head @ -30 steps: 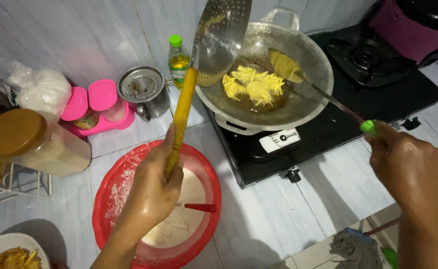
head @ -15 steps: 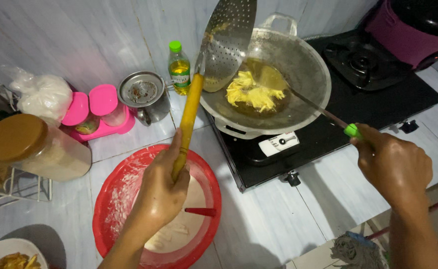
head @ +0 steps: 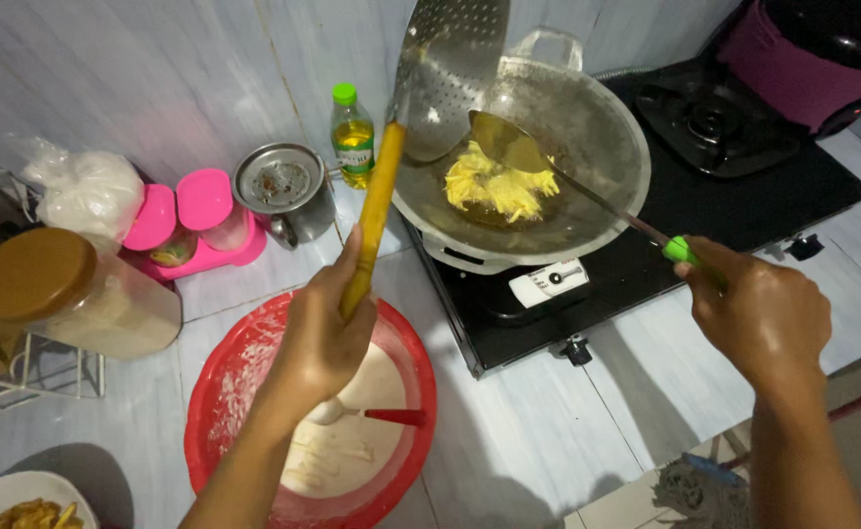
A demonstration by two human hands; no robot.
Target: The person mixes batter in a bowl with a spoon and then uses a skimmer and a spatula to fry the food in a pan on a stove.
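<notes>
We're at the pale tiled bench point(head: 567, 431): left hand point(head: 327, 328) grips the yellow-handled steel skimmer point(head: 450, 69), right hand point(head: 759, 313) clutches the green-tipped metal ladle point(head: 509, 147) over the black gas stove point(head: 734, 186).

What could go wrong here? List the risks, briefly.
1. The right hand works a spatula in the oily wok; hot oil might splash toward it.
2. The left hand holds the skimmer raised over the wok's rim; drips could land on the stove or counter.
3. The red batter basin sits right beneath the left forearm and could be bumped.
</notes>
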